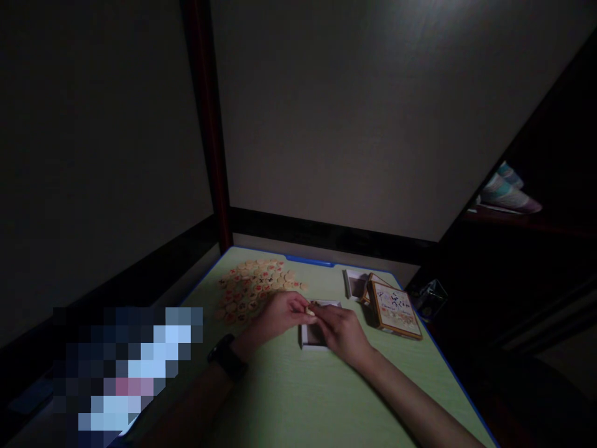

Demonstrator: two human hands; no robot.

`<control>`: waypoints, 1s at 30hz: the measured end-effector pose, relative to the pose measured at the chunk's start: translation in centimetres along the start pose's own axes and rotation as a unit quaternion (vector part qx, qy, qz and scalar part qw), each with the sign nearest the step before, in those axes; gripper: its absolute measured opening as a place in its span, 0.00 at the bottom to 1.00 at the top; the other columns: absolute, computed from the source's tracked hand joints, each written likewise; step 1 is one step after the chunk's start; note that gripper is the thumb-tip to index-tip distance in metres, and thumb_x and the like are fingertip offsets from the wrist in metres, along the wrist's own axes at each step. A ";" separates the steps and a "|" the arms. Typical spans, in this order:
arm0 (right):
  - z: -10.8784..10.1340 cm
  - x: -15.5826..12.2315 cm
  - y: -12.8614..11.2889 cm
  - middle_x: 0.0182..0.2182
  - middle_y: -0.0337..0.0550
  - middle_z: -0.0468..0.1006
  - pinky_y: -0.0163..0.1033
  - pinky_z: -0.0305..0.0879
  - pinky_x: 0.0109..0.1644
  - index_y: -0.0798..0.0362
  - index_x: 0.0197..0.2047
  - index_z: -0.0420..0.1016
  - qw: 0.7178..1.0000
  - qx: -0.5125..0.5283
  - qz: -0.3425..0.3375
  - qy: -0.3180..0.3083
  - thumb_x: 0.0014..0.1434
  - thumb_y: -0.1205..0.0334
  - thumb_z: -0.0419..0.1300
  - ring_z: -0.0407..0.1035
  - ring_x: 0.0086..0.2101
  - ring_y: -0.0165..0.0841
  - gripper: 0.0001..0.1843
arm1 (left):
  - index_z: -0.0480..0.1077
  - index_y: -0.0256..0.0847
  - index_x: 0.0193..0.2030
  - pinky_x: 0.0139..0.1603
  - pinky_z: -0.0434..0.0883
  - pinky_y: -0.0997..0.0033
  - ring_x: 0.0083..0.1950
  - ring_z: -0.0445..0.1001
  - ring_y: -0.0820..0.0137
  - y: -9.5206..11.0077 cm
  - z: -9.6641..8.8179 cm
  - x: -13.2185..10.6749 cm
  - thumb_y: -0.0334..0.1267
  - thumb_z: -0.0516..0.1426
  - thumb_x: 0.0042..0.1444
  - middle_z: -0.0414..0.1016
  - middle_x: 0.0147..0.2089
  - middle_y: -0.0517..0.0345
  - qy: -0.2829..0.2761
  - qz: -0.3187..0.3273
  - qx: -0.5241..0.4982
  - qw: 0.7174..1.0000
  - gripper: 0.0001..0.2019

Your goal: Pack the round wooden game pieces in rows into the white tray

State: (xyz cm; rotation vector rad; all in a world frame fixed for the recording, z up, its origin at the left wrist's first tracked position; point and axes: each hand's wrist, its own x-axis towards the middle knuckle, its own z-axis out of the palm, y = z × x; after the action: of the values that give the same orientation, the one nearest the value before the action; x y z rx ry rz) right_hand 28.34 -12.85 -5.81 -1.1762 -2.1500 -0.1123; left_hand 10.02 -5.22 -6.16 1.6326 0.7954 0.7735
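My left hand [283, 311], with a dark watch on the wrist, and my right hand [344, 328] meet over a small open box tray [313, 343]. Between their fingertips is a pale round Chinese chess piece [310, 312]; both hands are closed on it in a pinch. My hands cover much of the tray, so its contents are mostly hidden. To the left, several round chess pieces [259, 280] with red or dark characters lie spread in a loose pile, partly behind my left hand.
A printed chess box [396, 311] lies at the right edge of the green table [289, 398], beside another open tray [355, 285]. The table has a blue rim and stands against walls. A blurred-out bright patch [135, 367] is at lower left. Folded cloth [506, 190] rests at far right.
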 end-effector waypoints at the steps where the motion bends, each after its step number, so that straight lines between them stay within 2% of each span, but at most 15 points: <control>1: 0.1 0.0 0.1 0.36 0.50 0.83 0.37 0.74 0.39 0.54 0.53 0.79 1.000 0.004 0.011 -0.009 0.65 0.67 0.56 0.78 0.33 0.36 0.16 | 0.71 0.38 0.30 0.29 0.64 0.75 0.28 0.70 0.74 0.0 -0.2 -0.1 0.47 0.69 0.39 0.74 0.27 0.62 0.023 0.003 0.057 0.998 0.18; 4: 0.2 0.1 0.4 0.38 0.48 0.84 0.37 0.74 0.41 0.52 0.51 0.81 0.997 0.014 0.049 -0.057 0.63 0.69 0.58 0.79 0.35 0.36 0.15 | 0.69 0.40 0.26 0.26 0.57 0.75 0.27 0.67 0.74 0.4 -0.7 -0.7 0.47 0.67 0.42 0.72 0.24 0.64 0.062 0.008 0.240 0.969 0.15; 7: 0.4 0.3 0.4 0.41 0.48 0.84 0.38 0.74 0.45 0.51 0.50 0.81 0.993 0.031 0.071 -0.088 0.61 0.71 0.59 0.79 0.38 0.37 0.16 | 0.71 0.40 0.26 0.28 0.57 0.74 0.28 0.69 0.73 1.2 -0.8 -1.5 0.46 0.65 0.46 0.74 0.25 0.64 0.028 0.015 0.325 0.945 0.12; 13: 0.3 0.8 0.1 0.39 0.46 0.84 0.38 0.72 0.45 0.52 0.46 0.82 0.989 0.060 0.092 -0.095 0.59 0.72 0.61 0.78 0.39 0.37 0.15 | 0.73 0.40 0.28 0.30 0.60 0.75 0.30 0.71 0.73 1.7 -0.6 -1.7 0.48 0.63 0.50 0.78 0.28 0.62 0.000 0.021 0.326 0.945 0.12; 20: 0.3 0.9 0.0 0.38 0.47 0.84 0.38 0.71 0.44 0.53 0.45 0.81 0.986 0.056 0.112 -0.107 0.60 0.70 0.61 0.78 0.38 0.38 0.11 | 0.75 0.41 0.29 0.32 0.62 0.76 0.32 0.73 0.72 2.1 -0.6 -1.8 0.42 0.64 0.48 0.79 0.29 0.62 0.003 0.014 0.326 0.945 0.07; 25: 0.1 1.2 -0.2 0.39 0.47 0.83 0.38 0.70 0.46 0.53 0.47 0.80 0.984 0.056 0.125 -0.117 0.59 0.71 0.61 0.77 0.40 0.38 0.14 | 0.75 0.41 0.28 0.31 0.62 0.76 0.31 0.73 0.72 2.1 -0.5 -1.8 0.47 0.63 0.50 0.79 0.29 0.62 0.000 0.017 0.325 0.945 0.12; 30: 0.1 1.5 0.0 0.37 0.45 0.83 0.37 0.69 0.47 0.51 0.44 0.80 0.982 0.044 0.118 -0.138 0.58 0.73 0.60 0.76 0.40 0.36 0.13 | 0.74 0.41 0.28 0.31 0.62 0.76 0.31 0.73 0.72 2.0 -0.6 -1.7 0.42 0.64 0.48 0.79 0.29 0.62 -0.002 0.014 0.329 0.944 0.08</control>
State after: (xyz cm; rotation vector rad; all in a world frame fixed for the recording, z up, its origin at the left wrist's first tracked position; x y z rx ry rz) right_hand 27.70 -11.76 -5.02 -1.4533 -2.2018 0.2632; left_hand 8.77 -6.69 -4.20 2.2364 1.1045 0.5452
